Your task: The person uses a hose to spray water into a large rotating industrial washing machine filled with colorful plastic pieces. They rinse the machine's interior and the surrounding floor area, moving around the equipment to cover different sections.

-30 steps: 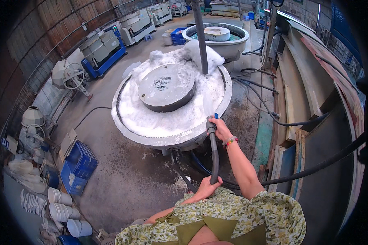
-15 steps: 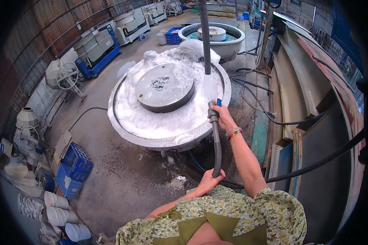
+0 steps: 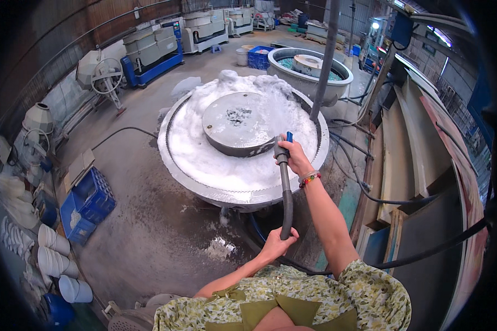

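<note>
My right hand (image 3: 295, 158) is closed around the grey valve end of a black hose (image 3: 287, 207), beside its small blue lever (image 3: 290, 137). Lower down, near my body, my left hand (image 3: 276, 246) wraps the same hose. Ahead stands a big round vibratory tub (image 3: 182, 179), its ring-shaped trough heaped with white foam (image 3: 226, 174). A flat metal hub (image 3: 232, 118) rises from its middle, with a dark wet patch on top. Faint spray leaves the nozzle toward the hub and the foam behind it. The nozzle hangs over the tub's near right part.
An upright grey pole (image 3: 327, 60) stands at the tub's right edge. Behind is a second tub (image 3: 342, 83) with greenish contents. Hoses (image 3: 353, 182) and leaning boards (image 3: 389, 143) line the right side. Blue crates (image 3: 91, 201) and white buckets (image 3: 55, 262) sit at left.
The nozzle has swung left, so the spray now crosses toward the hub rather than the tub's right side. My view has shifted, showing more of the background. Both hands keep their hold.
</note>
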A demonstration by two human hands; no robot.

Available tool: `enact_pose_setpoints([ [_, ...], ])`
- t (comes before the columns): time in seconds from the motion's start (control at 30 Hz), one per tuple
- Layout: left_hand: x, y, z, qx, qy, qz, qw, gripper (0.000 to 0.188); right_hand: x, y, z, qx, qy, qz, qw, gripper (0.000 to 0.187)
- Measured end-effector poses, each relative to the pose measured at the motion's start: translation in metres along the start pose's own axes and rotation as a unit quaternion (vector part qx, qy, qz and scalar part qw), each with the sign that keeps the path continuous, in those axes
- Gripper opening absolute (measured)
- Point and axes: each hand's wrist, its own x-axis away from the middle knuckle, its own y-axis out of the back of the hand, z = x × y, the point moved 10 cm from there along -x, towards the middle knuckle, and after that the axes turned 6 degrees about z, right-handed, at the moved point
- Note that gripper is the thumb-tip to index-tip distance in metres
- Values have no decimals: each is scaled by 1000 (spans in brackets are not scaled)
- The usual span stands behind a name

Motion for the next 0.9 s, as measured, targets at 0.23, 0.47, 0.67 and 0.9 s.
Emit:
enact_pose_setpoints([
  [0.23, 11, 29, -7, 21, -14, -39, 999, 6, -23, -4, -30, 7, -44, -24, 999, 18],
  [0.47, 27, 27, -8, -9, -7, -25, 1000, 8, -7, -4, -30, -27, -4, -16, 1000, 23],
  [0.67, 23, 24, -27, -57, -4, -12, 998, 8, 4, 17, -1, -28, 33, -57, 997, 24],
  [0.9, 4, 20, -18, -23, 1, -18, 1000, 7, -13, 33, -16, -26, -22, -51, 998, 15],
])
